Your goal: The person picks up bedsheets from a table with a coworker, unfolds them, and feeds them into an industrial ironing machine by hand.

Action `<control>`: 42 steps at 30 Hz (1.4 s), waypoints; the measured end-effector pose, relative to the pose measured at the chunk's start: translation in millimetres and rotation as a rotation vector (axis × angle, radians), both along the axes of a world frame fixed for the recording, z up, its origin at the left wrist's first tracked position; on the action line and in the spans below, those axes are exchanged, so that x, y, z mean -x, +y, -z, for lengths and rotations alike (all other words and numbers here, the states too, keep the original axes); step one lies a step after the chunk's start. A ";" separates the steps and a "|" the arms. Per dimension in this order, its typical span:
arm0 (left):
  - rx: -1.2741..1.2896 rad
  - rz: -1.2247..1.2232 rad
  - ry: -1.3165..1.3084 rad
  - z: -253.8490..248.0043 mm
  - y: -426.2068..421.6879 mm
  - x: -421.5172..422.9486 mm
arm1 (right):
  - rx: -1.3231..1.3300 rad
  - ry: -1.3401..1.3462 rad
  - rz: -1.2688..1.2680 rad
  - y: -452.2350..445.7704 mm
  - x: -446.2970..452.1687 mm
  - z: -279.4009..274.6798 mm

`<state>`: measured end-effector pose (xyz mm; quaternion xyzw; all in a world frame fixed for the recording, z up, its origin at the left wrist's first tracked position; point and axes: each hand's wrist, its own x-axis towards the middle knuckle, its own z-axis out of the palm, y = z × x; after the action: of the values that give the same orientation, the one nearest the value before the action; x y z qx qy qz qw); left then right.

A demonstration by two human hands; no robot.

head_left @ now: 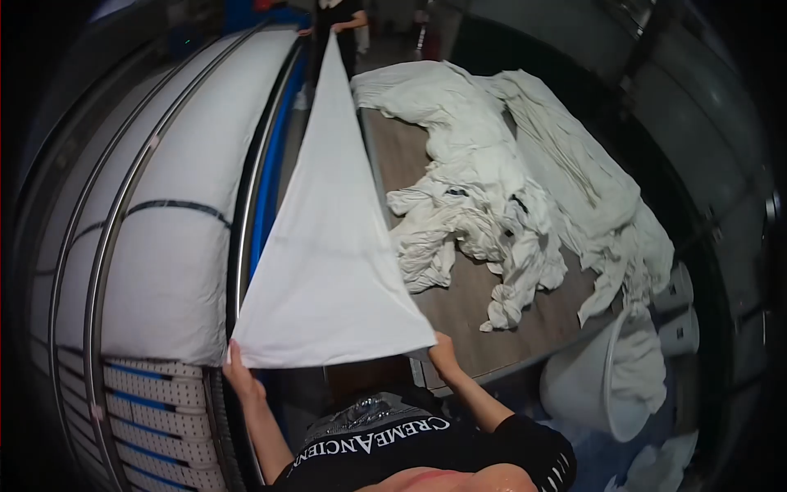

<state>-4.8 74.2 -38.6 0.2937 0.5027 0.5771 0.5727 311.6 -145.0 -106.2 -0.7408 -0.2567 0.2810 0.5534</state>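
Note:
A white cloth sheet (pixel 328 246) is stretched out in front of me, wide at my end and narrowing towards the far end. My left hand (pixel 241 373) grips its near left corner beside the machine's edge. At the near right corner, my right hand (pixel 443 354) is closed on the cloth, close to the table's near edge. Another person's hand (pixel 337 28) holds the sheet's far tip. The sheet hangs between the machine and the table, fairly taut, with a faint crease across its middle.
Left is a machine with white padded rollers (pixel 168 279), metal rails (pixel 105 221) and perforated belts (pixel 156 402). A wooden table (pixel 479 303) on the right bears heaped crumpled white linen (pixel 484 189). A white bin (pixel 578 381) holding cloth stands at the lower right. A person (pixel 340 12) stands at the far end.

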 end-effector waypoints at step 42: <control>-0.612 0.241 1.118 -128.5 -66.9 152.3 | -0.004 -0.859 -0.865 92.5 185.0 135.9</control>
<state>-157.2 7.3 89.9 0.7542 0.5012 0.3860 0.1759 126.6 -52.5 -242.1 -0.6154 -0.7353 0.1559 0.2374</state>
